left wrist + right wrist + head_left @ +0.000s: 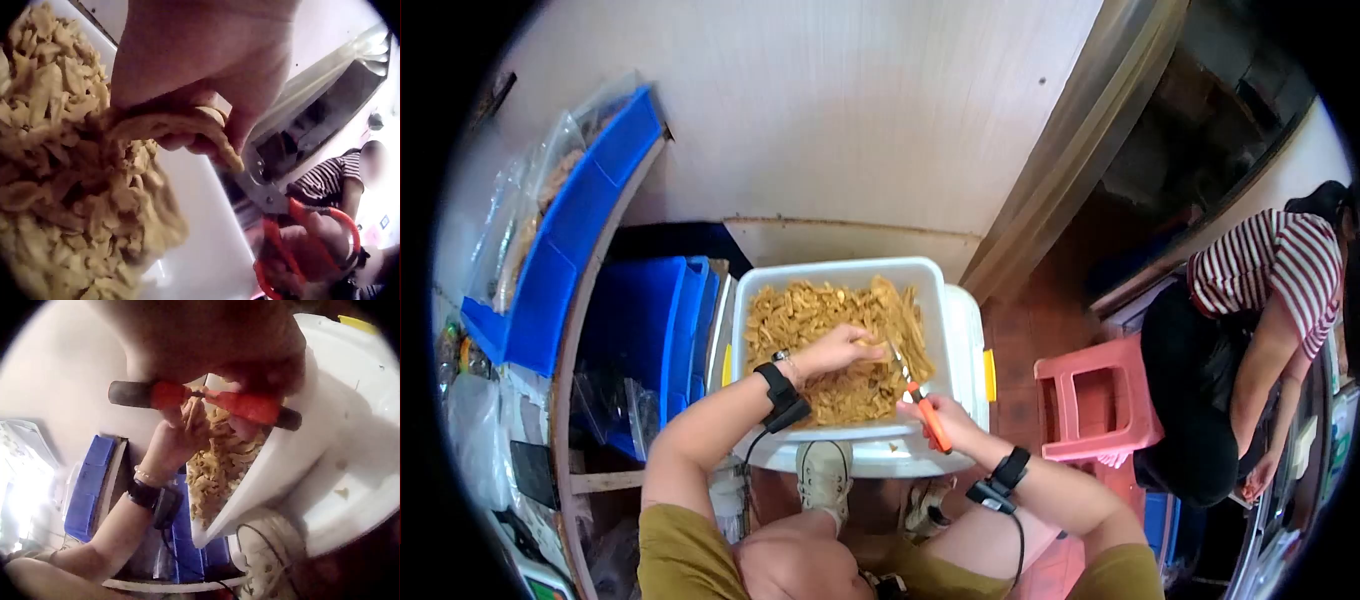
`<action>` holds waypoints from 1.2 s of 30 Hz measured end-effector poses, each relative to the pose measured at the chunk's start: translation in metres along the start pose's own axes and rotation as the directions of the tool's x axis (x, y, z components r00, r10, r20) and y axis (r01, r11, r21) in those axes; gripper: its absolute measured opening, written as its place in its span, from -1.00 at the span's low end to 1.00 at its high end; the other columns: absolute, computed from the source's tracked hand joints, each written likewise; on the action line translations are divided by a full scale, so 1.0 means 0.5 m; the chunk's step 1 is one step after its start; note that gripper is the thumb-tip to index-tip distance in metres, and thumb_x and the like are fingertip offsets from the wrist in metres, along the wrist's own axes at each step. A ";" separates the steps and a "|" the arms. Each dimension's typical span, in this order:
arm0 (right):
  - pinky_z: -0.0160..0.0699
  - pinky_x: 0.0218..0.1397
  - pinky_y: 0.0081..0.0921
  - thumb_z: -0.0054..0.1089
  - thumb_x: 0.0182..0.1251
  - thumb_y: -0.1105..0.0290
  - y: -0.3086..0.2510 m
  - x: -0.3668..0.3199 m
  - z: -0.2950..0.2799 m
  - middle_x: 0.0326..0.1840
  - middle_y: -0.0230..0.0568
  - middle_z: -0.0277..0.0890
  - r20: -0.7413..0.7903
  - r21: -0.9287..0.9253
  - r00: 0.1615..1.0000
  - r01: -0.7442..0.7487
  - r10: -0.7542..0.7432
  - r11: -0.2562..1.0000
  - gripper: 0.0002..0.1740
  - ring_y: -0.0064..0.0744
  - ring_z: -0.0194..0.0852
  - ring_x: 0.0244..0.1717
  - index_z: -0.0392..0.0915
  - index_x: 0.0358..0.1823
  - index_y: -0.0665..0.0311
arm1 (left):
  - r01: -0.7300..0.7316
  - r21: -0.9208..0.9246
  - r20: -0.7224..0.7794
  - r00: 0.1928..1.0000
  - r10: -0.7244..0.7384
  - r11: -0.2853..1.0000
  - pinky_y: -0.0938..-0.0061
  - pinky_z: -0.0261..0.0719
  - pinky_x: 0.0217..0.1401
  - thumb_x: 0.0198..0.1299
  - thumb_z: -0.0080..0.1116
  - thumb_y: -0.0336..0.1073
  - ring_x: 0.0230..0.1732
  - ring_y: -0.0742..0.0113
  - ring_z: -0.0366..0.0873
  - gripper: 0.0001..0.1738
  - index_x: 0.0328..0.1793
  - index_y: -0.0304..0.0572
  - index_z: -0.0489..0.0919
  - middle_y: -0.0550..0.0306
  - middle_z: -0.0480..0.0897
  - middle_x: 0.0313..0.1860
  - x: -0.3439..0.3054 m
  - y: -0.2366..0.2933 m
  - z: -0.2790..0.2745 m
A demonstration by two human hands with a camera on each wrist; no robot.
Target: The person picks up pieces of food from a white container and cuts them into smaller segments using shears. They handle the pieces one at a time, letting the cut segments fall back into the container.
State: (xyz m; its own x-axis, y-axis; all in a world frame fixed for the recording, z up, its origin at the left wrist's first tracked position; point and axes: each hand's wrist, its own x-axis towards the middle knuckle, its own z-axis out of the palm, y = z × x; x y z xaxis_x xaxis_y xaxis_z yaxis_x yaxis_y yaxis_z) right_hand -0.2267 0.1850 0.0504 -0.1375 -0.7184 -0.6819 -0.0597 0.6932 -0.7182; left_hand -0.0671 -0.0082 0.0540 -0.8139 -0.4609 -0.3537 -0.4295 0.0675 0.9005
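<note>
My left hand [840, 352] pinches a soft tan strip of food [178, 124] between thumb and fingers, over a white tub [840, 268]. Many similar wrinkled tan pieces [795, 305] fill that tub; their exact kind I cannot tell. In my right hand [950, 418] is a pair of scissors [935, 425] with orange-red handles, its fingers through the loops. The metal blades point toward the left hand, and in the left wrist view they meet the hanging end of the strip. Part of the blades is hidden behind the strip and fingers there.
Under the tub is a larger white container [968, 330] with yellow clips [989, 375]. Blue bins [650, 320] stand at left, below a blue tray [600, 185] of bagged goods. A pink stool [1100, 392] and a seated person in a striped shirt [1250, 260] are at right.
</note>
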 end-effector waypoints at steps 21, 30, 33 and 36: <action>0.27 -0.80 -0.65 0.43 0.04 -0.10 -0.016 -0.033 -0.013 -0.78 -0.41 0.33 0.057 0.048 0.994 0.096 -0.098 0.994 -0.42 -0.59 0.27 -0.86 0.27 -0.67 0.13 | 0.053 -0.428 -0.055 0.995 -0.084 0.902 0.68 0.43 -0.03 0.21 0.22 -0.28 -0.14 0.60 0.52 -0.75 -0.04 -0.25 0.60 0.29 0.64 -0.16 -0.057 -0.004 0.023; 0.37 -0.46 -0.45 0.36 0.03 -0.19 -0.024 -0.045 -0.047 -0.61 -0.23 0.41 0.035 -0.361 0.949 0.303 -0.312 0.882 -0.38 -0.35 0.38 -0.58 0.36 -0.56 0.26 | 0.011 -0.326 0.059 0.998 0.009 0.945 0.68 0.43 -0.04 0.23 0.21 -0.27 -0.17 0.62 0.51 -0.78 -0.12 -0.27 0.62 0.29 0.65 -0.22 -0.058 0.030 0.045; 0.43 -0.34 -0.32 0.30 0.00 -0.26 -0.038 -0.049 -0.056 -0.57 -0.06 0.49 0.013 -0.469 0.946 0.292 -0.324 0.834 -0.32 -0.11 0.51 -0.48 0.43 -0.54 0.34 | -0.004 -0.379 0.085 0.996 0.039 0.925 0.68 0.41 -0.04 0.23 0.22 -0.27 -0.18 0.63 0.49 -0.78 -0.15 -0.30 0.63 0.30 0.64 -0.25 -0.059 0.036 0.044; 0.45 -0.34 -0.30 0.30 0.00 -0.25 -0.050 -0.052 -0.062 -0.57 -0.01 0.49 -0.021 -0.496 0.951 0.257 -0.307 0.829 -0.32 -0.07 0.51 -0.48 0.45 -0.55 0.35 | -0.047 -0.216 -0.028 0.999 0.042 0.975 0.68 0.40 -0.13 0.20 0.24 -0.23 -0.24 0.64 0.46 -0.76 -0.18 -0.29 0.63 0.33 0.63 -0.28 -0.053 0.022 0.032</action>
State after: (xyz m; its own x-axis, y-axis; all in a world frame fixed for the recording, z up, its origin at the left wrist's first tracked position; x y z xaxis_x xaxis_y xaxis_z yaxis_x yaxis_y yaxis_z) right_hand -0.2521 0.1880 0.0902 -0.1329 -0.8954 -0.4250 -0.5757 0.4188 -0.7023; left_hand -0.0567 0.0187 0.0694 -0.8198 -0.4825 -0.3085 -0.2962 -0.1038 0.9495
